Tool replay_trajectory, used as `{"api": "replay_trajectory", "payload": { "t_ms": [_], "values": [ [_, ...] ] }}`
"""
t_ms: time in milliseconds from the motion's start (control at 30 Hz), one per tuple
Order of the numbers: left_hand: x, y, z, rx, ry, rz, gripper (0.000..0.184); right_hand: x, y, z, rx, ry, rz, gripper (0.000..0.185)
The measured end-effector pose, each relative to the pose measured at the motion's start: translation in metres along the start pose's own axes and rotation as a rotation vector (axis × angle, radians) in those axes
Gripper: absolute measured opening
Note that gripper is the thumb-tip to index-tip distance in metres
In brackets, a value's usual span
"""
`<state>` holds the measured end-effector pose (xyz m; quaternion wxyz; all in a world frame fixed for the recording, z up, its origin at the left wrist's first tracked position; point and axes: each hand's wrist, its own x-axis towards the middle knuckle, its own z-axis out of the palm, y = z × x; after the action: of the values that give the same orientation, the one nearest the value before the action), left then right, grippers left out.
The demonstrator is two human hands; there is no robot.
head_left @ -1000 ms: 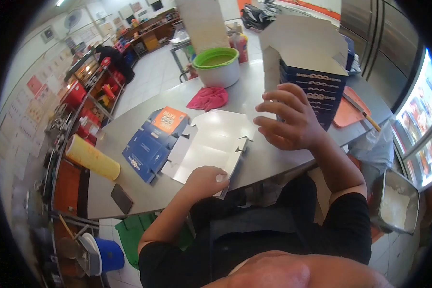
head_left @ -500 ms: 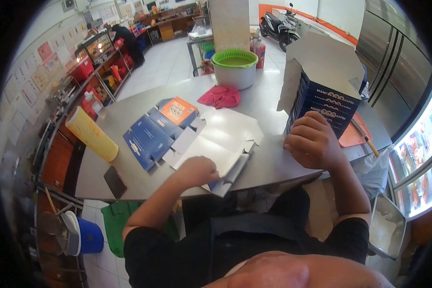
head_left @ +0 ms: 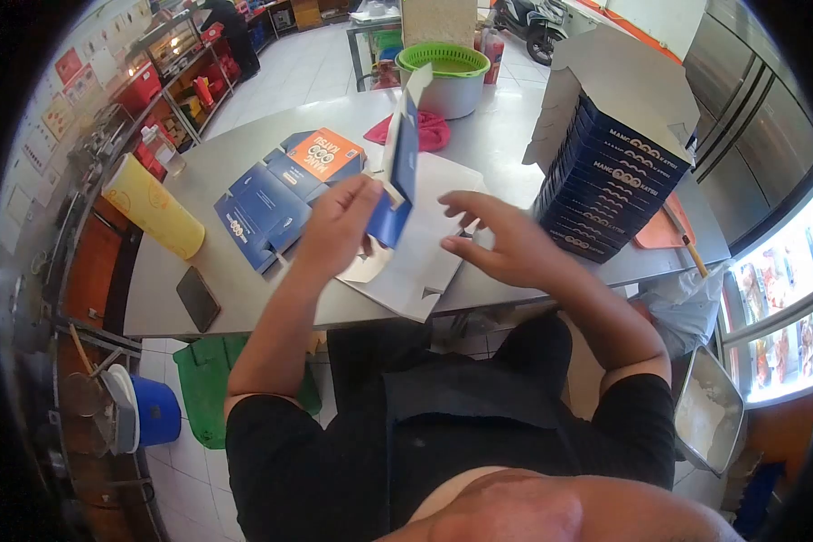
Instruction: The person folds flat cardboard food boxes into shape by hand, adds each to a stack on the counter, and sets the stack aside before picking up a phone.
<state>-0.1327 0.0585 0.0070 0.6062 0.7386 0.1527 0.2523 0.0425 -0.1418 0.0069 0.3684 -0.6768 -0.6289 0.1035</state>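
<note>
My left hand (head_left: 339,226) is closed on a blue cardboard box blank (head_left: 408,163), which stands raised and partly folded above the table. To its right, my right hand (head_left: 506,237) holds nothing, thumb and fingers apart, facing the raised cardboard. Below both hands lies another flat box blank (head_left: 415,280), white inside face up, near the table's front edge. A blue-and-orange printed blank (head_left: 271,203) lies flat to the left. Right of my right hand rises a tall stack of blue boxes (head_left: 605,185), the top one with its lid up.
On the steel table (head_left: 244,307) are a phone (head_left: 198,299), a yellow roll (head_left: 154,206), a clear bottle (head_left: 163,150), a pink cloth (head_left: 432,133) and a green basket in a pot (head_left: 443,60). An orange board (head_left: 655,233) with a long-handled tool lies beyond the stack.
My left hand has lifted a box blank from the table and tilted it upright. My right hand has moved left from beside the stack, and its fingers have spread.
</note>
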Motion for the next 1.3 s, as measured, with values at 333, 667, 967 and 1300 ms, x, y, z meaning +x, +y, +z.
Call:
{"api": "replay_trajectory", "payload": {
  "t_ms": [333,667,967,1300],
  "values": [
    [-0.013,-0.046,0.04,-0.5,-0.248,-0.269,0.031,0.009,0.026,0.055,0.549,-0.226,0.333,0.105],
    [-0.001,-0.053,0.047,-0.415,-0.274,-0.254,0.044,0.005,0.031,0.043,0.724,-0.301,0.353,0.097],
    [0.028,-0.036,0.038,-0.103,-0.308,-0.303,0.051,0.01,0.015,0.038,0.596,-0.29,0.298,0.101],
    [0.024,-0.049,0.038,-0.29,-0.345,-0.284,0.044,0.011,0.025,0.039,0.752,-0.237,0.363,0.079]
  ]
}}
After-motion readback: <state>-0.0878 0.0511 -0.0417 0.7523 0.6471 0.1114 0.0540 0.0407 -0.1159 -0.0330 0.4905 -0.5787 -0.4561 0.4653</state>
